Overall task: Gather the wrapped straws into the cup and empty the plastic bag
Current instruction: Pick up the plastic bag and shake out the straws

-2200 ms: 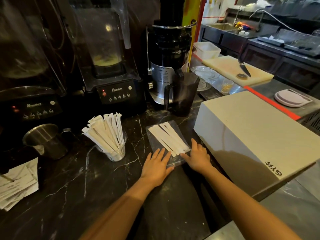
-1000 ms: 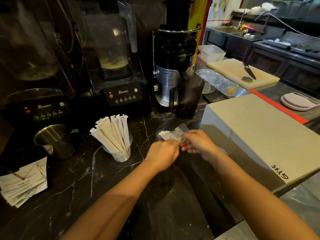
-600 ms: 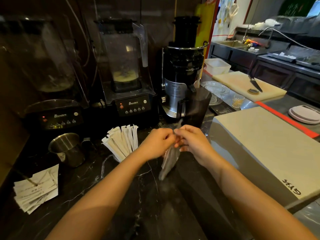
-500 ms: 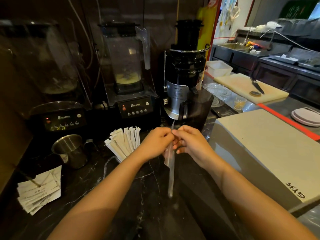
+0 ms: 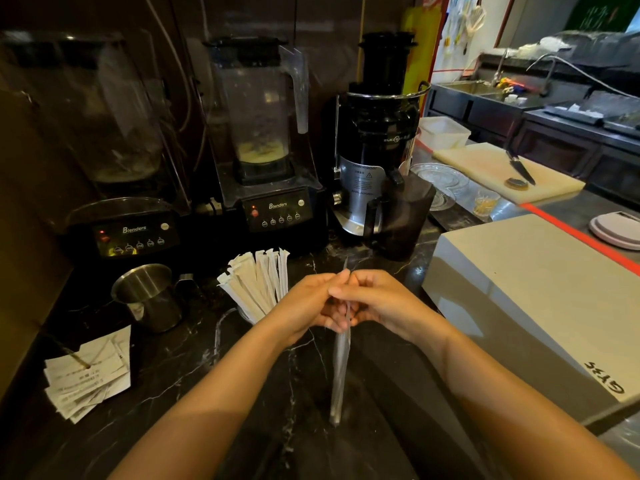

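A clear plastic bag (image 5: 340, 368) hangs edge-on above the dark marble counter, with wrapped straws inside it hard to make out. My left hand (image 5: 308, 306) and my right hand (image 5: 375, 299) both pinch its upper end, fingers meeting at the centre. Left of my hands, a bundle of white wrapped straws (image 5: 258, 284) stands fanned in a clear cup (image 5: 244, 315), whose base is mostly hidden by my left hand.
A steel jug (image 5: 149, 296) and a paper stack (image 5: 88, 372) lie at the left. Two blenders (image 5: 273, 209) and a black juicer (image 5: 377, 161) with its dark jug (image 5: 403, 216) line the back. A large white box (image 5: 533, 292) fills the right side.
The bag lay flat on the counter under my hands. Both hands picked it up and turned it upright, and it now hangs vertically from my fingers.
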